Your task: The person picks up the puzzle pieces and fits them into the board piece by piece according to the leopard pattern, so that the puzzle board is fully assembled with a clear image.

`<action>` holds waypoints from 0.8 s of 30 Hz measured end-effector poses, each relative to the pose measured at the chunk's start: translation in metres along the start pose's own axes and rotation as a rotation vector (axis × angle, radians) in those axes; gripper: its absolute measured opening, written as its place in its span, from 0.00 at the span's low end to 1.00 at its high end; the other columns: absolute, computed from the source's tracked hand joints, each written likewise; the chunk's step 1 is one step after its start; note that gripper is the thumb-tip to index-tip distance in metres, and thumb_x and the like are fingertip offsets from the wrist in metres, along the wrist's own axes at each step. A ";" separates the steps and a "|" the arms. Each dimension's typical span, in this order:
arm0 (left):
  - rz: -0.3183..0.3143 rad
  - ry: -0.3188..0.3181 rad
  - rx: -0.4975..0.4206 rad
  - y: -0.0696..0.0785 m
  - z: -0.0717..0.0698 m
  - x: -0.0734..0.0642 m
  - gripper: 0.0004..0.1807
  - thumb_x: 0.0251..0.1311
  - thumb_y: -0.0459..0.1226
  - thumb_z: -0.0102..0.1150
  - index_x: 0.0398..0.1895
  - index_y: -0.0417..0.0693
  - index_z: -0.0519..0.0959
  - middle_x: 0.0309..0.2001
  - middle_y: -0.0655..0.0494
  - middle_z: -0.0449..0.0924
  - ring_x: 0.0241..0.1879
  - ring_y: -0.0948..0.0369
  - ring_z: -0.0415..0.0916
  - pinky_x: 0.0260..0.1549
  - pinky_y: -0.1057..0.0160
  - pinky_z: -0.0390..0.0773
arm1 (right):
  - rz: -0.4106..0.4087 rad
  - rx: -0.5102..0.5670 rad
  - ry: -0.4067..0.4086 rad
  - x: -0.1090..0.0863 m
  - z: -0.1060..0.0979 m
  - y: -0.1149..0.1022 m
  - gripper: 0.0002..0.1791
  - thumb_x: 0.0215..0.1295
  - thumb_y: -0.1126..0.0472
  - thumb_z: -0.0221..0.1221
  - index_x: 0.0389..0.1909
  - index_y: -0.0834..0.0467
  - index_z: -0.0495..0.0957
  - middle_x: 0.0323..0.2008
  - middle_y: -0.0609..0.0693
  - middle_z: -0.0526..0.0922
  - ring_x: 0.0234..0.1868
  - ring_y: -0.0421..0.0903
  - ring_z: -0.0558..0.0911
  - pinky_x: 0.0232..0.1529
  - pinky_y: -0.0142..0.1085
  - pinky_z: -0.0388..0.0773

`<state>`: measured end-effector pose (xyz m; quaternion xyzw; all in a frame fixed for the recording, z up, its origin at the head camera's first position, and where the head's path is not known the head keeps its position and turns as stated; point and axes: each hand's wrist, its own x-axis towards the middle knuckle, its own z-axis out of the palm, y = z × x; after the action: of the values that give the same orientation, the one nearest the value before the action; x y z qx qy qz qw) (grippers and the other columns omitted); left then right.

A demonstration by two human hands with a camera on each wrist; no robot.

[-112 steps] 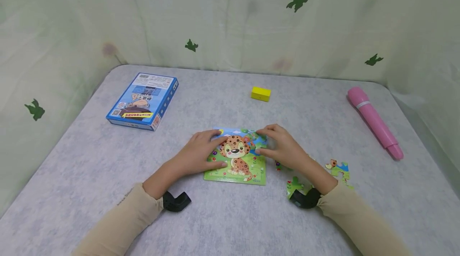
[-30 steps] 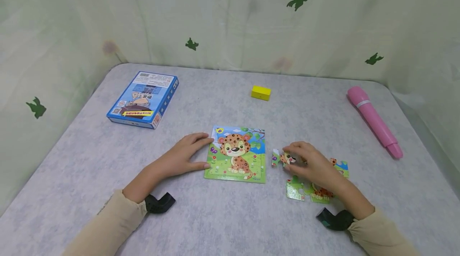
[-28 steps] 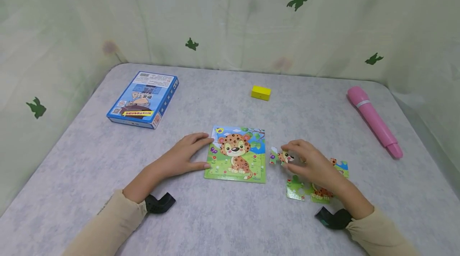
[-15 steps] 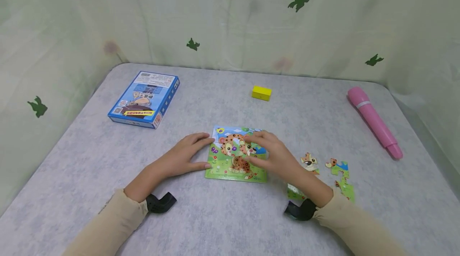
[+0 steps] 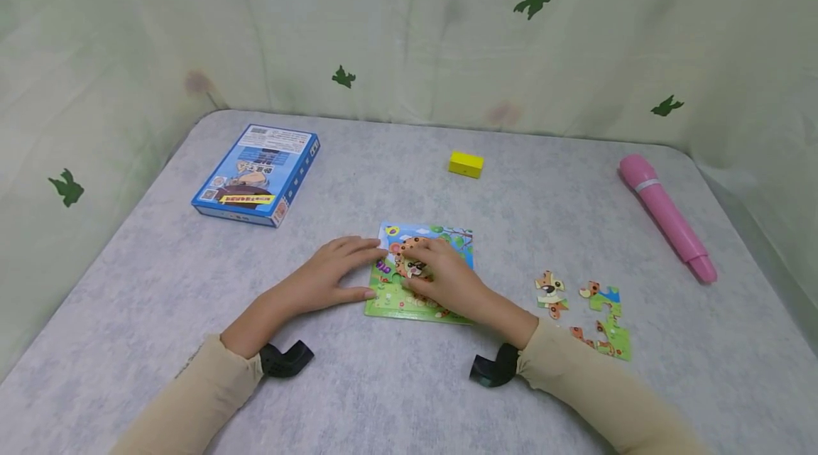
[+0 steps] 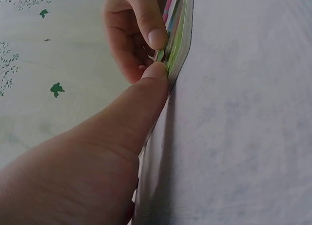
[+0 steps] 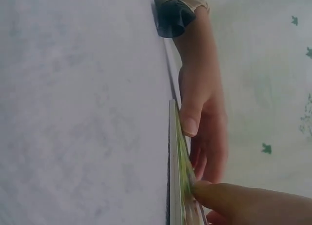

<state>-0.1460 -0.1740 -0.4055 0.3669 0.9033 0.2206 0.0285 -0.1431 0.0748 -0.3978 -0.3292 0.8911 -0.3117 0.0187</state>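
In the head view, a square leopard jigsaw board (image 5: 418,309) lies flat on the table. My left hand (image 5: 329,274) rests at its left edge, fingers loosely spread, thumb at the lower left side. Over the left middle of the board, my right hand (image 5: 447,281) pinches a jigsaw piece (image 5: 385,269) with a purple butterfly between thumb and fingers; part of it is hidden under the fingers. The left wrist view has my left thumb (image 6: 153,73) at the edge of the board, close to the right hand's fingers. Low in the right wrist view, my right thumb (image 7: 209,191) is over the board's face.
Several loose jigsaw pieces (image 5: 551,292) lie right of the board, some partly behind the right sleeve. A blue box (image 5: 255,174) stands at the back left, a yellow block (image 5: 466,164) at the back middle, a pink microphone-like toy (image 5: 667,217) at the right.
My right hand has picked up the jigsaw piece right of the board and carried it left over the board's left middle. The left hand drew back to the board's left edge, then stayed nearly still.
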 end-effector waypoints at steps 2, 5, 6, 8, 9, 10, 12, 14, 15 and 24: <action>0.013 -0.003 0.008 0.000 0.000 0.000 0.32 0.56 0.55 0.53 0.64 0.57 0.64 0.64 0.55 0.58 0.63 0.50 0.51 0.58 0.46 0.50 | 0.000 -0.010 0.002 0.002 0.002 0.001 0.25 0.56 0.53 0.62 0.55 0.56 0.73 0.51 0.51 0.72 0.51 0.46 0.67 0.49 0.40 0.67; 0.019 -0.011 0.011 0.001 -0.001 0.000 0.30 0.56 0.54 0.53 0.62 0.58 0.66 0.64 0.54 0.58 0.63 0.49 0.51 0.57 0.45 0.51 | 0.001 -0.006 0.008 0.004 0.003 0.002 0.25 0.56 0.53 0.62 0.56 0.55 0.73 0.50 0.50 0.73 0.50 0.46 0.68 0.49 0.40 0.67; 0.018 -0.013 0.011 0.001 -0.001 0.000 0.29 0.56 0.54 0.53 0.62 0.58 0.67 0.64 0.54 0.58 0.63 0.49 0.51 0.57 0.45 0.51 | 0.001 -0.003 0.011 0.005 0.004 0.001 0.25 0.55 0.53 0.62 0.55 0.54 0.73 0.50 0.50 0.73 0.50 0.46 0.68 0.48 0.41 0.67; 0.016 -0.017 0.011 0.001 -0.002 -0.001 0.29 0.56 0.54 0.53 0.61 0.59 0.68 0.64 0.54 0.58 0.63 0.49 0.51 0.57 0.44 0.51 | 0.004 0.005 0.018 0.005 0.004 0.001 0.25 0.55 0.54 0.63 0.55 0.54 0.74 0.50 0.50 0.73 0.49 0.46 0.69 0.48 0.41 0.67; 0.013 -0.019 0.010 0.001 -0.002 -0.001 0.29 0.57 0.54 0.53 0.61 0.59 0.68 0.64 0.54 0.58 0.63 0.50 0.51 0.57 0.44 0.51 | 0.002 0.009 0.023 0.006 0.004 0.001 0.25 0.55 0.54 0.63 0.55 0.54 0.74 0.49 0.50 0.73 0.49 0.46 0.69 0.48 0.41 0.67; 0.011 -0.020 0.012 0.001 -0.001 -0.001 0.29 0.57 0.55 0.53 0.61 0.59 0.68 0.64 0.54 0.58 0.63 0.50 0.51 0.57 0.45 0.51 | 0.001 0.011 0.027 0.006 0.004 0.001 0.25 0.55 0.54 0.63 0.55 0.54 0.74 0.49 0.50 0.73 0.48 0.46 0.69 0.48 0.40 0.67; 0.005 -0.021 0.012 0.001 -0.001 -0.001 0.29 0.57 0.55 0.52 0.62 0.59 0.67 0.64 0.55 0.58 0.63 0.50 0.50 0.57 0.45 0.50 | 0.000 0.013 0.036 0.006 0.004 0.000 0.24 0.55 0.55 0.63 0.54 0.54 0.74 0.48 0.50 0.73 0.48 0.46 0.69 0.47 0.40 0.67; 0.002 -0.020 0.011 0.001 -0.001 -0.001 0.30 0.57 0.55 0.52 0.62 0.59 0.67 0.64 0.55 0.58 0.63 0.50 0.50 0.57 0.45 0.50 | 0.002 0.011 0.038 0.006 0.004 0.000 0.24 0.55 0.55 0.63 0.54 0.54 0.74 0.47 0.49 0.73 0.47 0.45 0.69 0.45 0.38 0.67; 0.001 -0.020 0.010 0.001 -0.001 -0.001 0.30 0.57 0.56 0.52 0.62 0.59 0.66 0.65 0.55 0.57 0.64 0.50 0.50 0.57 0.45 0.50 | 0.002 0.006 0.036 0.006 0.004 0.000 0.24 0.55 0.55 0.62 0.54 0.55 0.74 0.46 0.49 0.73 0.46 0.45 0.69 0.44 0.38 0.67; -0.015 -0.033 0.007 0.002 -0.001 -0.002 0.36 0.51 0.62 0.52 0.63 0.61 0.65 0.65 0.56 0.56 0.64 0.50 0.49 0.57 0.44 0.50 | 0.029 0.021 -0.125 0.004 -0.006 -0.001 0.33 0.57 0.50 0.60 0.62 0.55 0.65 0.54 0.51 0.66 0.53 0.46 0.63 0.51 0.42 0.62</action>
<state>-0.1433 -0.1740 -0.4044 0.3640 0.9061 0.2111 0.0440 -0.1473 0.0753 -0.3922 -0.3350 0.8896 -0.2995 0.0820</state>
